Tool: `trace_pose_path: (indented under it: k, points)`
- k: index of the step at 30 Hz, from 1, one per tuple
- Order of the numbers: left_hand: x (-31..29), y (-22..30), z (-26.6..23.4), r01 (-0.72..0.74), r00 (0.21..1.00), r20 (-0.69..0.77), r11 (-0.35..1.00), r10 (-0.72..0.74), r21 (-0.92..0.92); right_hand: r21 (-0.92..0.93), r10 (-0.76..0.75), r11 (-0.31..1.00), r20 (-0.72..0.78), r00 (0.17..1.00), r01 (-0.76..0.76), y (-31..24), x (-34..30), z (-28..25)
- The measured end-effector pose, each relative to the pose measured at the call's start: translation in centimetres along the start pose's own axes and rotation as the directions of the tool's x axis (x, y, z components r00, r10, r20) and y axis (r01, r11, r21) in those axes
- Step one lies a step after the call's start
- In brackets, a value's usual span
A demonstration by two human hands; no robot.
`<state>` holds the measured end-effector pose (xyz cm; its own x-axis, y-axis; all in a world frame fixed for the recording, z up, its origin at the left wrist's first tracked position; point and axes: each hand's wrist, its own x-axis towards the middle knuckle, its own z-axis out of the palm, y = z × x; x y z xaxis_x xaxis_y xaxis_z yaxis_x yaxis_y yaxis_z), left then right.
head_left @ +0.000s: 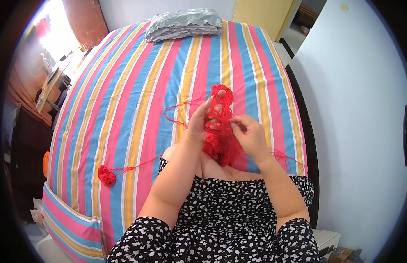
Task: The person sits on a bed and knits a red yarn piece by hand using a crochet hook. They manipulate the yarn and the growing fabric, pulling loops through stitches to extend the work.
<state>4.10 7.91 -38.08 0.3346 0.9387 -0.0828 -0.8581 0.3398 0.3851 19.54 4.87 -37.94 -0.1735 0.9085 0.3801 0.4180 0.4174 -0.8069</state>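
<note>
A tangled mass of red yarn (221, 147) hangs from my left hand (200, 119) down over my lap. My left hand is held up with strands looped around its fingers and lying against the palm. On the right side of the tangle, my right hand (249, 133) pinches a strand between thumb and fingers. A small red ball of yarn (106, 175) lies on the bed to the left, joined by loose strands that run toward my lap. One loop of yarn curves out left of my left hand, and more loose strands lie beyond my right wrist.
I sit on a bed with a striped sheet (137, 109) in pink, blue, yellow and white. Folded grey bedding (184, 25) lies at the far edge. A striped pillow (72, 223) is at the near left. A pale wall (352, 122) stands close along the right side.
</note>
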Motion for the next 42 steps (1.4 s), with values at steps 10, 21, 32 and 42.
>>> trace_pose_path:
  k: [10,21,32,42]
  points:
    - [0.8,0.4,-3.1,0.118,0.970,0.227,0.988,-0.092,-0.104,-0.208,-0.137,0.965,0.108,0.985,0.157,-0.8,0.9,0.5]
    - [0.7,0.9,-3.3,-0.002,0.983,0.184,1.000,0.003,-0.008,0.593,0.150,0.734,0.333,0.931,-0.331,1.2,0.2,-4.3]
    - [0.4,1.8,-2.3,-0.286,0.956,-0.030,0.952,0.290,0.109,0.980,0.067,0.201,-0.026,0.997,0.012,-2.7,0.7,-12.6]
    - [1.1,1.6,-2.9,-0.248,0.964,0.055,0.797,0.262,0.550,0.943,0.137,0.251,-0.258,0.956,0.219,-3.6,0.3,-18.1]
